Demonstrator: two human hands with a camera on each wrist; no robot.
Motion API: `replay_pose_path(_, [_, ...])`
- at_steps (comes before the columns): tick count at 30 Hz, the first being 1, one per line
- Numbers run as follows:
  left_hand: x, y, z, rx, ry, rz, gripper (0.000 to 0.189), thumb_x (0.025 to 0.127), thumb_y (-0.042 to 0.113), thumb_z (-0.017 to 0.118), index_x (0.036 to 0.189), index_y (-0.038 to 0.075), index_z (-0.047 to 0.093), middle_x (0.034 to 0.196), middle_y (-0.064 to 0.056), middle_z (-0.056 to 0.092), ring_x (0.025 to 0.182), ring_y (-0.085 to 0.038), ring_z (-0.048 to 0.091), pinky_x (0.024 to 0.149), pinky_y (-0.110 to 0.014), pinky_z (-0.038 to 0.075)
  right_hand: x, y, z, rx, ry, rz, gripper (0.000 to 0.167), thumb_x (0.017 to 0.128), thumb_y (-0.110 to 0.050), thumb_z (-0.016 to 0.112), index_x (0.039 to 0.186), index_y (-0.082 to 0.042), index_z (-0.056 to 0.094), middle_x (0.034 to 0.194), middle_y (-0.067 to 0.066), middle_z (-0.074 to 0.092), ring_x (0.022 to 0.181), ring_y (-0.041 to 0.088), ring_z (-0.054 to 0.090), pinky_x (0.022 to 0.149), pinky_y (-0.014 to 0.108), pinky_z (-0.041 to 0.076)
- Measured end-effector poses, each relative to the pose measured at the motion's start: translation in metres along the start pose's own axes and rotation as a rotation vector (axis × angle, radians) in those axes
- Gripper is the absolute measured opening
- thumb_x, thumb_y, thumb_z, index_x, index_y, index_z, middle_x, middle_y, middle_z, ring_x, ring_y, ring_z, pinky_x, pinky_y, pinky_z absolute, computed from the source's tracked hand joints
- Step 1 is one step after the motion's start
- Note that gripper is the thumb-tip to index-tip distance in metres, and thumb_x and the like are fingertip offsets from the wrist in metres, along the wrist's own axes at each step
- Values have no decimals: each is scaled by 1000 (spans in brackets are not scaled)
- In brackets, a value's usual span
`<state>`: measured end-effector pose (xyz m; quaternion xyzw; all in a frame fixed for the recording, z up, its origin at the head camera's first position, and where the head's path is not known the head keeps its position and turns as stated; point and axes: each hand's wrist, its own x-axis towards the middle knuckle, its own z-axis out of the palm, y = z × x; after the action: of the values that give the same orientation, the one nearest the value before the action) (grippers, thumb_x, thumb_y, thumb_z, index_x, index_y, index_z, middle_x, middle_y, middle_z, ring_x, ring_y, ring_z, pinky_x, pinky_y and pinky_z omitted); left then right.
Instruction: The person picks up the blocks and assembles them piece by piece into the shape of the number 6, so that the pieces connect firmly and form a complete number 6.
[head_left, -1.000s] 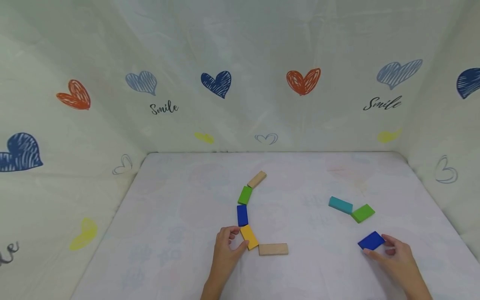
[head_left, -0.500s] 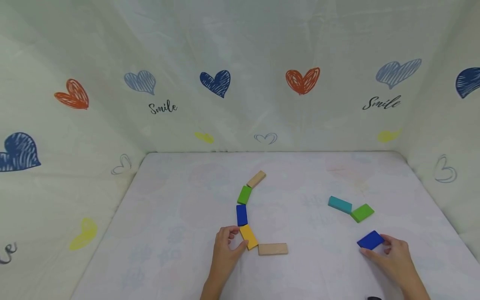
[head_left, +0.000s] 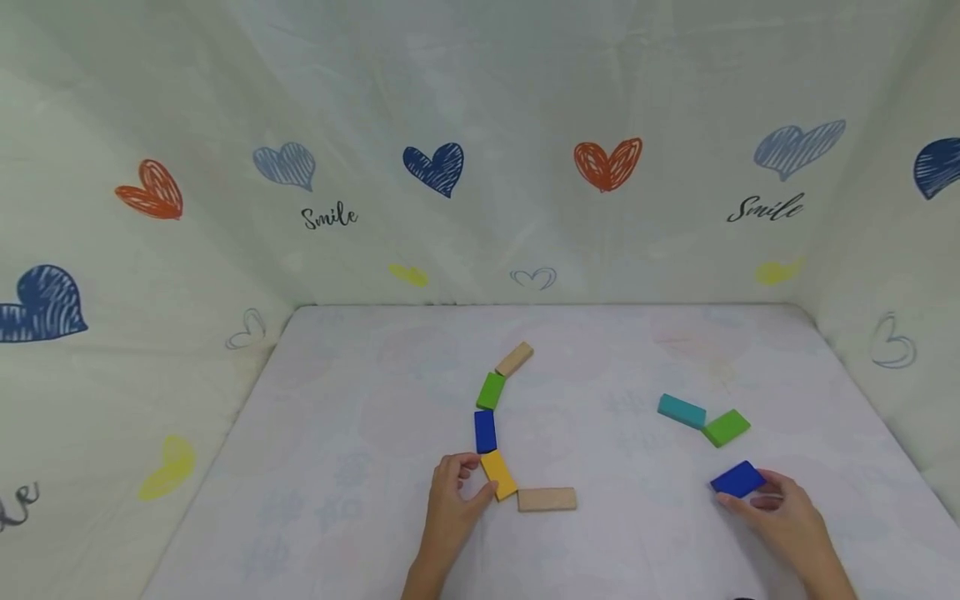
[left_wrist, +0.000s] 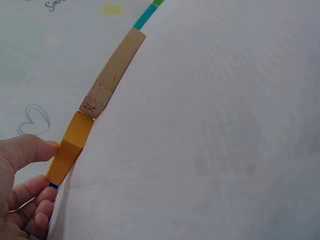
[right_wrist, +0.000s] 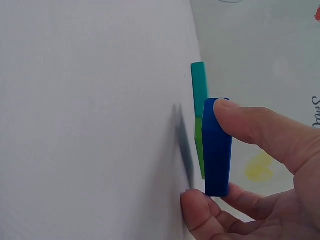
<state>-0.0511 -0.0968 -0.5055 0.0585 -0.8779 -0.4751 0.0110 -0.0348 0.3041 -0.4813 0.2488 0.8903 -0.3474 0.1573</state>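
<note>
My left hand [head_left: 453,500] pinches a yellow block [head_left: 498,475] lying on the table, thumb at one end and fingertips at the other. A plain wooden block [head_left: 547,499] lies at the yellow one's right end, and a blue block [head_left: 485,431] at its far end. Between the thumb and fingers of my right hand [head_left: 783,517] is another blue block [right_wrist: 217,150]; in the right wrist view it hangs off the table with its shadow beside it. Just beyond it lie a teal block [head_left: 682,411] and a green block [head_left: 726,427], end to end.
Past the left-hand blue block, a green block [head_left: 491,391] and a wooden block [head_left: 514,359] continue the curved row. A white cloth covers the table [head_left: 337,400]. Behind it rises a pale curtain [head_left: 517,83] printed with hearts. A small dark thing [head_left: 743,598] peeks in at the bottom edge.
My right hand has shifted slightly left with its blue block, which has turned a little. The left hand stays on the yellow block. A dark thing has appeared at the bottom edge.
</note>
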Motion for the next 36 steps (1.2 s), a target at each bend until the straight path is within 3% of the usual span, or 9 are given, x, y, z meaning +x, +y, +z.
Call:
replay_pose_path(9, [-1, 0, 1, 5, -3, -13, 39, 75, 23, 75, 107, 13, 56, 100, 4, 54, 91, -11, 44, 81, -27, 42, -8, -17, 7, 10, -20, -85, 99, 78, -52, 67, 135, 15, 22, 118, 33, 48, 102, 36, 54, 76, 34, 48])
replay_pose_path(16, [-1, 0, 0, 12, -10, -34, 39, 76, 24, 75, 108, 14, 56, 100, 4, 53, 92, -10, 44, 82, -28, 42, -11, -31, 19, 13, -14, -140, 98, 75, -50, 71, 132, 17, 27, 111, 31, 52, 97, 34, 56, 80, 40, 50])
replay_pose_path(23, [-1, -1, 1, 19, -6, -19, 39, 76, 24, 75, 107, 13, 56, 100, 4, 53, 91, -11, 44, 81, -29, 43, -16, -42, 30, 36, -11, -198, 92, 75, -43, 74, 131, 16, 31, 110, 29, 53, 94, 30, 59, 79, 38, 51])
replay_pose_path(36, [0, 0, 0, 0, -9, -12, 38, 76, 24, 75, 107, 13, 56, 101, 3, 54, 92, -12, 44, 82, -29, 42, -21, -64, 47, 68, -22, -216, 87, 70, -38, 78, 128, 13, 38, 105, 24, 55, 92, 26, 58, 77, 35, 50])
